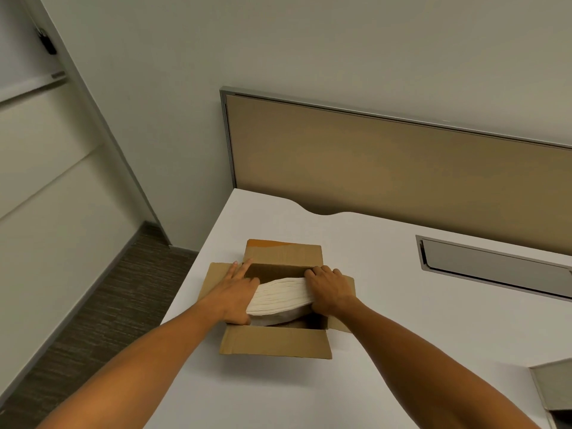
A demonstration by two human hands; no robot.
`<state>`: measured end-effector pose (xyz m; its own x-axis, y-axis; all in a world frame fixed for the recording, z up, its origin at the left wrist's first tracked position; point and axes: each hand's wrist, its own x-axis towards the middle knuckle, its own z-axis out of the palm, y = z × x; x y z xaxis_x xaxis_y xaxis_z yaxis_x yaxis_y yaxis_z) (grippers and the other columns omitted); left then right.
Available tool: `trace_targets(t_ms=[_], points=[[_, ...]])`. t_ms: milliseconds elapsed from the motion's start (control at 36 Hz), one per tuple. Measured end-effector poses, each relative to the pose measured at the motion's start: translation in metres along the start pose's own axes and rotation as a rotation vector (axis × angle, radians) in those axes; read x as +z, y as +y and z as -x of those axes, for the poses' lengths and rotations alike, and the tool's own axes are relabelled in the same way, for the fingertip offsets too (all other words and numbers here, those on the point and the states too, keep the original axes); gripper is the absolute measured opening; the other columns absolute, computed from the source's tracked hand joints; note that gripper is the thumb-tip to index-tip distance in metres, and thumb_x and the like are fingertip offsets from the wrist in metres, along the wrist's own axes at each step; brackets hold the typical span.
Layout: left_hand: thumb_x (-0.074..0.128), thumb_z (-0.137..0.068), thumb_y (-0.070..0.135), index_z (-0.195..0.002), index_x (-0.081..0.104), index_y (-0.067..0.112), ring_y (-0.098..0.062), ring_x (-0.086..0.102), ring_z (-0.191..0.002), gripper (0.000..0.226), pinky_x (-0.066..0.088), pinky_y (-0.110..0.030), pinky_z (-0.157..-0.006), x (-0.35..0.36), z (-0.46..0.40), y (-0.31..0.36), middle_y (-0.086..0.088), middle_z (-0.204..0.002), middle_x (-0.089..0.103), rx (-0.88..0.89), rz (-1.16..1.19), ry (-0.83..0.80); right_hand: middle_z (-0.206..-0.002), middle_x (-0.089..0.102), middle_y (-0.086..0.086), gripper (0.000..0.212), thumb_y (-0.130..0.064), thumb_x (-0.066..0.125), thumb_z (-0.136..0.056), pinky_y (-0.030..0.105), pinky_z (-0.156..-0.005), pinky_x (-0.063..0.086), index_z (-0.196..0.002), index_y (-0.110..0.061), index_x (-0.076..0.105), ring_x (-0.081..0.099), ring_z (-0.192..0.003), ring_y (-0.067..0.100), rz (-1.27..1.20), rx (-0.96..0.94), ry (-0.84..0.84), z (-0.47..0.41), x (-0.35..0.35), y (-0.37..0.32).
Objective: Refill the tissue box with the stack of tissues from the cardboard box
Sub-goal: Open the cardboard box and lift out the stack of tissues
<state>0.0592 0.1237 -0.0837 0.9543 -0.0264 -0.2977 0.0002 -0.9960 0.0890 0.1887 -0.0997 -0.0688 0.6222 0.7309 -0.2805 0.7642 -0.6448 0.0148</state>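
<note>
An open brown cardboard box (275, 342) sits on the white desk with its four flaps folded out. A bowed stack of white tissues (280, 295) lies across the box's opening, raised partly above the rim. My left hand (236, 292) grips the stack's left end, with two fingers stretched out over the left flap. Curled over the right end of the stack is my right hand (329, 289). A grey open-topped container (551, 388), cut off at the lower right corner, may be the tissue box; I cannot tell.
The white desk (402, 335) has a tan partition panel (387, 168) along its far edge and a recessed metal cable tray (495, 264) at the right. The desk's left edge drops to dark carpet (102, 320) beside a white wall.
</note>
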Motion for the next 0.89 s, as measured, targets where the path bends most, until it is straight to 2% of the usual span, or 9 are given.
trace_targets(t_ms=[111, 194, 306, 361, 444, 528, 667, 778, 889], points=[[0.076, -0.060, 0.051, -0.114, 0.044, 0.024, -0.026, 0.006, -0.150, 0.069, 0.019, -0.041, -0.120, -0.014, 0.004, -0.005, -0.012, -0.144, 0.045, 0.000, 0.060, 0.009, -0.129, 0.056, 0.007, 0.071, -0.034, 0.079, -0.079, 0.036, -0.088, 0.057, -0.138, -0.019, 0.042, 0.063, -0.108, 0.024, -0.130, 0.021, 0.012, -0.001, -0.005, 0.001], [0.077, -0.058, 0.050, -0.112, 0.043, 0.026, -0.024, 0.018, -0.146, 0.068, 0.033, -0.038, -0.112, -0.025, 0.006, -0.008, -0.004, -0.135, 0.052, 0.001, 0.088, -0.012, -0.131, 0.054, 0.006, 0.075, -0.035, 0.081, -0.078, 0.036, -0.088, 0.058, -0.139, -0.021, 0.040, 0.062, -0.111, 0.026, -0.238, 0.038, 0.006, 0.000, -0.008, 0.002], [0.077, -0.057, 0.053, -0.116, 0.042, 0.029, -0.016, 0.044, -0.121, 0.072, 0.046, -0.030, -0.094, -0.040, 0.009, -0.011, 0.001, -0.126, 0.052, 0.005, 0.141, -0.014, -0.128, 0.056, 0.004, 0.070, -0.034, 0.082, -0.077, 0.030, -0.088, 0.056, -0.133, -0.021, 0.042, 0.057, -0.109, 0.018, -0.382, 0.038, 0.011, 0.003, -0.011, 0.006], [0.077, -0.057, 0.053, -0.119, 0.041, 0.030, -0.011, 0.044, -0.112, 0.074, 0.047, -0.029, -0.091, -0.044, 0.012, -0.014, 0.002, -0.126, 0.050, -0.001, 0.175, 0.013, -0.126, 0.055, 0.002, 0.069, -0.034, 0.084, -0.075, 0.026, -0.086, 0.054, -0.130, -0.021, 0.044, 0.052, -0.105, 0.013, -0.467, 0.036, 0.028, 0.007, -0.012, 0.009], [0.079, -0.060, 0.046, -0.122, 0.040, 0.031, -0.014, 0.044, -0.120, 0.075, 0.048, -0.029, -0.093, -0.051, 0.019, -0.017, 0.003, -0.126, 0.049, -0.038, 0.292, 0.053, -0.125, 0.055, 0.000, 0.068, -0.035, 0.085, -0.073, 0.023, -0.087, 0.053, -0.127, -0.022, 0.045, 0.052, -0.108, 0.012, -0.615, 0.027, 0.050, 0.015, -0.016, 0.014], [0.082, -0.065, 0.036, -0.125, 0.034, 0.034, -0.012, 0.050, -0.114, 0.077, 0.053, -0.021, -0.082, -0.059, 0.029, -0.019, 0.006, -0.123, 0.049, -0.087, 0.493, 0.100, -0.121, 0.054, -0.003, 0.064, -0.031, 0.086, -0.074, 0.017, -0.085, 0.052, -0.123, -0.024, 0.046, 0.054, -0.110, 0.014, -0.783, 0.018, 0.087, 0.027, -0.022, 0.022], [0.086, -0.071, 0.028, -0.127, 0.032, 0.037, -0.011, 0.049, -0.117, 0.078, 0.053, -0.019, -0.083, -0.071, 0.049, -0.010, 0.011, -0.127, 0.047, -0.164, 0.855, 0.265, -0.124, 0.060, -0.001, 0.061, -0.021, 0.086, -0.079, 0.026, -0.093, 0.058, -0.126, -0.021, 0.047, 0.058, -0.118, 0.017, -1.073, -0.005, 0.084, 0.057, -0.037, 0.035], [0.086, -0.071, 0.024, -0.120, 0.043, 0.043, -0.007, 0.058, -0.111, 0.068, 0.057, -0.016, -0.079, -0.078, 0.064, 0.014, 0.015, -0.122, 0.056, -0.124, 1.196, 0.395, -0.125, 0.061, -0.005, 0.066, -0.033, 0.086, -0.073, 0.025, -0.090, 0.059, -0.126, -0.028, 0.048, 0.061, -0.117, 0.016, -1.316, 0.022, 0.152, 0.086, -0.049, 0.040], [0.078, -0.073, 0.028, -0.129, 0.047, 0.034, -0.013, 0.061, -0.111, 0.065, 0.057, -0.021, -0.080, -0.075, 0.078, 0.052, 0.008, -0.121, 0.062, -0.076, 1.402, 0.397, -0.131, 0.066, -0.007, 0.078, -0.036, 0.089, -0.069, 0.030, -0.095, 0.058, -0.135, -0.027, 0.049, 0.065, -0.120, 0.013, -1.583, 0.059, 0.237, 0.119, -0.049, 0.044]])
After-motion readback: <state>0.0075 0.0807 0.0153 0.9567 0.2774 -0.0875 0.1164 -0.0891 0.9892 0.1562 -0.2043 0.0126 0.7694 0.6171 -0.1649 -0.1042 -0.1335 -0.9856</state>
